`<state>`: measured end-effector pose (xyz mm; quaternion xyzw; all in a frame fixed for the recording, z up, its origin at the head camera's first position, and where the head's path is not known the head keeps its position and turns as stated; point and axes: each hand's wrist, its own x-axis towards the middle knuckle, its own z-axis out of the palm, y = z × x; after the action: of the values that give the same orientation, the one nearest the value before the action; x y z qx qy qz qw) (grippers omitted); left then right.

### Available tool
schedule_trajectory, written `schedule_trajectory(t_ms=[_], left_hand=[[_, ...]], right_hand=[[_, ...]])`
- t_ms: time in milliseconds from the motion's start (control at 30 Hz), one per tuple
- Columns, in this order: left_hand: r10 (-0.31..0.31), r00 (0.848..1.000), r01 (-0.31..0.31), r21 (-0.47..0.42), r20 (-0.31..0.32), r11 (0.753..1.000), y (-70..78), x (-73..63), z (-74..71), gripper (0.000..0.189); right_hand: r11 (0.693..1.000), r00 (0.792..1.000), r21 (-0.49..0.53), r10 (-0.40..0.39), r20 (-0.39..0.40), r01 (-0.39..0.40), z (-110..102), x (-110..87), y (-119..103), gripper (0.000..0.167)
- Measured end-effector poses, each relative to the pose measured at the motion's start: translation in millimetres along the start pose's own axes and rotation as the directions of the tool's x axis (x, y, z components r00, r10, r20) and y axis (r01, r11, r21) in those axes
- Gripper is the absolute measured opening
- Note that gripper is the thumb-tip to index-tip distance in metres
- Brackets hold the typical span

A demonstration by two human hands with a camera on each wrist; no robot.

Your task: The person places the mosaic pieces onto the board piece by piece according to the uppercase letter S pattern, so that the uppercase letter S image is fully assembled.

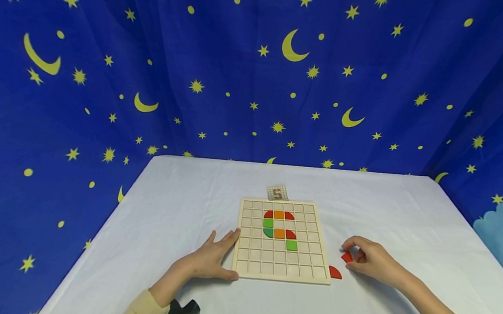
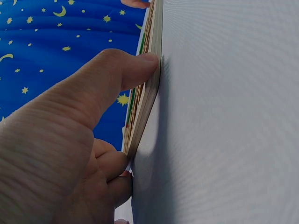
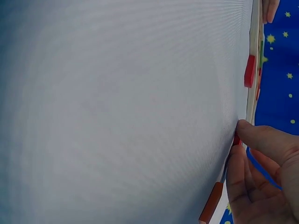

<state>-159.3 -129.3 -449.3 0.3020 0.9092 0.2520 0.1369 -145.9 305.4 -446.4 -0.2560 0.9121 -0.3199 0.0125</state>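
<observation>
A wooden grid board [image 1: 268,267] lies on the white table, its grid partly filled with red, orange and green pieces in squares and rounded quarters. Along its left edge rests my left hand [image 1: 210,260], fingers spread, the thumb touching the near-left corner. In the left wrist view that thumb [image 2: 135,67] lies against the board's side. Right of the board, my right hand [image 1: 373,260] pinches a red piece [image 1: 347,257] between thumb and fingers, low over the table. A second red piece, a quarter-circle [image 1: 335,273], lies by the board's near-right corner.
Behind the board lies a small pattern card [image 1: 277,193] with an S-like figure on a grid. An orange-brown piece [image 3: 211,203] lies near my right hand in the right wrist view. A blue curtain [image 1: 241,75] with stars and moons surrounds the table [image 1: 184,196].
</observation>
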Motion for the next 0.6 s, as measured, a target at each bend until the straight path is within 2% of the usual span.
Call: schedule_trajectory(t_ms=[167, 367, 600], left_hand=[[0.003, 1.0, -0.003, 0.003, 0.0, 1.0, 0.4, -0.8, -0.7, 0.111], [0.003, 1.0, -0.003, -0.006, 0.006, 1.0, 0.5, -0.5, -0.8, 0.111], [0.003, 1.0, -0.003, -0.002, 0.004, 1.0, 1.2, -0.9, -1.9, 0.11]], right_hand=[[0.999, 0.999, 0.002, 0.037, -0.013, -0.037, 0.9, -0.2, -0.1, 0.038], [0.991, 0.997, 0.104, 0.076, 0.026, -0.078, 0.5, -0.8, 1.2, 0.045], [0.991, 0.997, 0.113, 0.067, 0.034, -0.07, 0.8, -0.4, 1.8, 0.041]])
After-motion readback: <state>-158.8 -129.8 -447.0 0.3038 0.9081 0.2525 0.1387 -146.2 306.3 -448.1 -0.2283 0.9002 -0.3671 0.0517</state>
